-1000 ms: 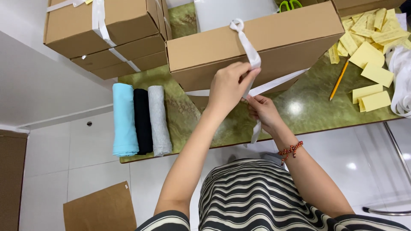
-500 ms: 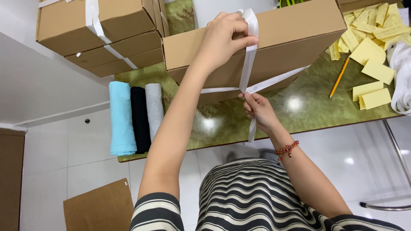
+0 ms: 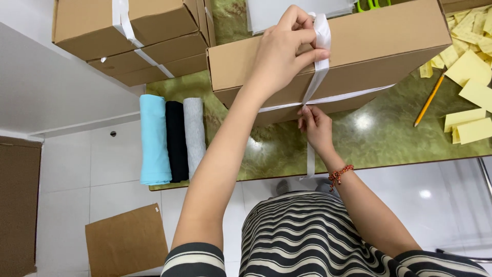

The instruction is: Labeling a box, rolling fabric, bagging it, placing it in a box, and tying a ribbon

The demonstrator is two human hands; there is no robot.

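Observation:
A brown cardboard box (image 3: 379, 48) sits tilted on the green marble table (image 3: 379, 138), with a white ribbon (image 3: 322, 36) wrapped around it. My left hand (image 3: 284, 48) is raised over the box's top edge and pinches the ribbon there. My right hand (image 3: 315, 125) is below the box's front bottom edge and grips the ribbon where its strands cross. A loose ribbon tail (image 3: 310, 161) hangs down past the table's front edge.
Stacked ribbon-tied cardboard boxes (image 3: 128, 36) stand at the back left. Three rolled cloths, light blue (image 3: 154, 138), black (image 3: 177, 141) and grey (image 3: 195, 133), lie on the table's left end. Yellow paper slips (image 3: 474, 87) and a pencil (image 3: 429, 100) lie at right. Cardboard (image 3: 125, 238) rests on the floor.
My left hand has lifted the ribbon from the box's front up over its top edge. My right hand stays at the bottom front, holding the crossing strands.

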